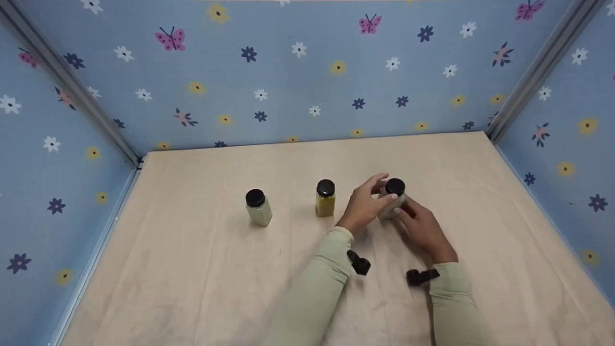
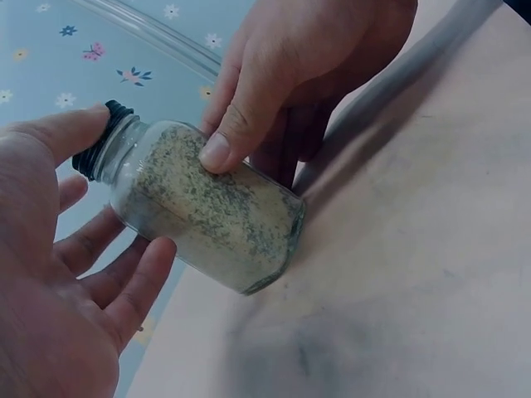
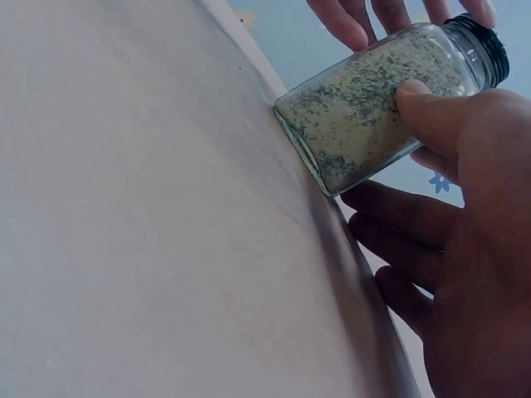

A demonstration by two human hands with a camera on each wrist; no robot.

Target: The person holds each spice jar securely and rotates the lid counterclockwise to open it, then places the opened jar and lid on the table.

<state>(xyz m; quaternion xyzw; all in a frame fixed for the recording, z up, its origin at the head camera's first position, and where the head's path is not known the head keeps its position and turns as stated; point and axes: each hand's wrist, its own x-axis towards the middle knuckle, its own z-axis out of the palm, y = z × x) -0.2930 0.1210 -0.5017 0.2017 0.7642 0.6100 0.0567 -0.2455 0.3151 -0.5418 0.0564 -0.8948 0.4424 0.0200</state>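
Note:
Both hands are at a square glass spice jar [image 1: 387, 211] with a black screw lid [image 1: 395, 186], on the right side of the table. Pale powder flecked with dark green bits fills the jar [image 2: 211, 211]. My right hand [image 1: 425, 228] grips the jar's body, thumb flat on its side. With the thumb on the lid's edge, my left hand [image 1: 367, 204] holds the jar near its top; its other fingers lie along the far side. In the right wrist view the jar [image 3: 365, 108] has its base close over the cloth.
A jar of yellow contents [image 1: 325, 204] stands upright left of my hands, and a jar of pale green contents [image 1: 260, 214] stands farther left. Both have black lids. Beige cloth [image 1: 216, 288] covers the table, with blue patterned panels [image 1: 298, 77] at the back and sides.

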